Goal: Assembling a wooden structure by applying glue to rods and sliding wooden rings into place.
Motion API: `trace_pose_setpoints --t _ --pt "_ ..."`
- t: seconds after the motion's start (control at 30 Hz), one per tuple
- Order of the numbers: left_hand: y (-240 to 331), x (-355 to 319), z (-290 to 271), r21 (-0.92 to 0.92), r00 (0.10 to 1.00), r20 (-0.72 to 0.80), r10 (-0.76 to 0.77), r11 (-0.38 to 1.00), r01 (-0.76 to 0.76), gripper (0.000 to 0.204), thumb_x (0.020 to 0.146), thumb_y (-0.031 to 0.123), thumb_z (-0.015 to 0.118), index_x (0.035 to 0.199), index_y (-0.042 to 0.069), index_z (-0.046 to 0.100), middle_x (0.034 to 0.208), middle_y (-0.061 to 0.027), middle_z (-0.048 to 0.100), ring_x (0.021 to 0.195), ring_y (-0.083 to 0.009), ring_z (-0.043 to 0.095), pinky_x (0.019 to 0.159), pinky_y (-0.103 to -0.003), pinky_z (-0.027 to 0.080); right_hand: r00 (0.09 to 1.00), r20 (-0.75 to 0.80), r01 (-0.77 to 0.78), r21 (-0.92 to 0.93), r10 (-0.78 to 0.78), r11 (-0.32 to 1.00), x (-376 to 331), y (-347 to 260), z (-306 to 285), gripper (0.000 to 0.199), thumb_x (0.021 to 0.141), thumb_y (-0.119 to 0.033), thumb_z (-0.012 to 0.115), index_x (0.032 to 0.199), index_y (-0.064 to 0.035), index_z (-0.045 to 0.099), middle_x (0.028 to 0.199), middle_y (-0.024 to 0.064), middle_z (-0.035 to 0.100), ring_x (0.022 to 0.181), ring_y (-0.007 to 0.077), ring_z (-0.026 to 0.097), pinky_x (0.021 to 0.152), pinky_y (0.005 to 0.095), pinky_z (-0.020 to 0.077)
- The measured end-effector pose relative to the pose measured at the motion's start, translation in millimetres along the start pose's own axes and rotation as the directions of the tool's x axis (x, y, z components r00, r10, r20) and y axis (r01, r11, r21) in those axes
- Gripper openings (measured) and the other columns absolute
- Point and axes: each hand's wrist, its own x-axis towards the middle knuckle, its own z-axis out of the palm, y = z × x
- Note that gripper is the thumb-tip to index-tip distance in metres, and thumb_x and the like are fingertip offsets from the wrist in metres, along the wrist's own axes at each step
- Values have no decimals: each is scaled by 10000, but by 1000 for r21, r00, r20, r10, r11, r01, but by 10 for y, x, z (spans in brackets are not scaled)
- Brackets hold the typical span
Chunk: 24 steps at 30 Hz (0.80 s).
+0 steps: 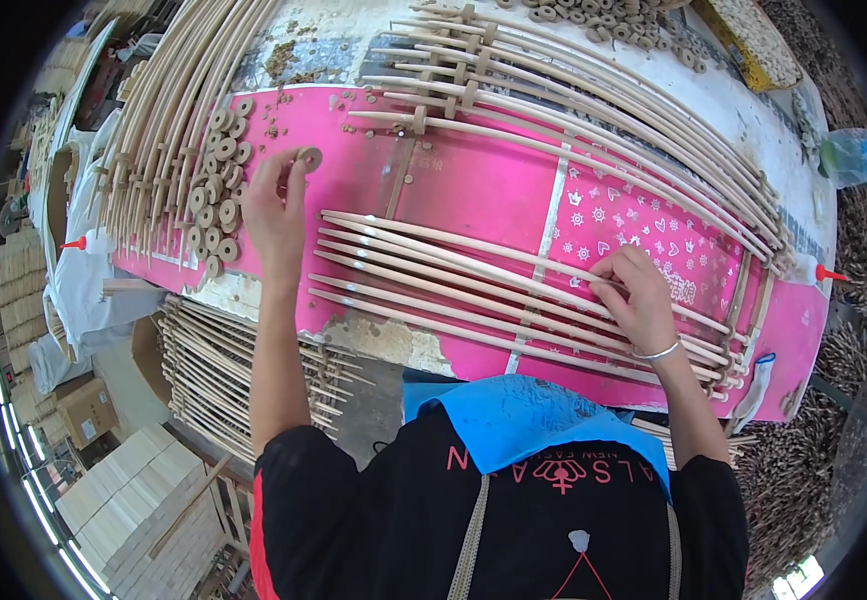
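Observation:
Between the fingertips of my left hand (276, 215) is a small round wooden ring (316, 158) with a hole in it. Beside that hand lies a pile of similar wooden rings (226, 212). My right hand (642, 300) pinches a slim, tapered wooden stick (474, 246), the farthest of a row of several lying side by side in front of me. The narrow ends of these sticks point left, and some carry pale wet-looking spots. Their right ends rest near a wooden strip (746, 300).
Sticks fitted with rings (574, 140) lie across the back; more ringed sticks (159, 150) stand bunched at left. Red-tipped squeeze bottles (102, 241) sit at both sides. A pink sheet (474, 180) covers the table. Below the near edge, more sticks (224, 360) are stacked.

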Motion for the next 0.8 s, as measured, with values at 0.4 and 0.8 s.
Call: trace_pose_setpoints --t 0.4,0.8 --pt "267 -227 22 -128 996 -51 -74 990 67 188 990 51 685 1161 9 750 955 -34 732 829 -93 665 752 -258 539 984 -151 -61 203 93 977 -75 80 94 133 918 -6 744 1028 5 670 937 81 642 819 165 646 733 301 538" --pt "292 -292 110 -72 988 -93 -123 991 116 187 978 52 693 1150 26 761 916 -47 742 816 -118 697 751 -283 569 978 -200 -29 155 60 988 -59 88 106 123 908 -2 742 1012 -1 676 915 88 639 788 185 653 701 311 531"
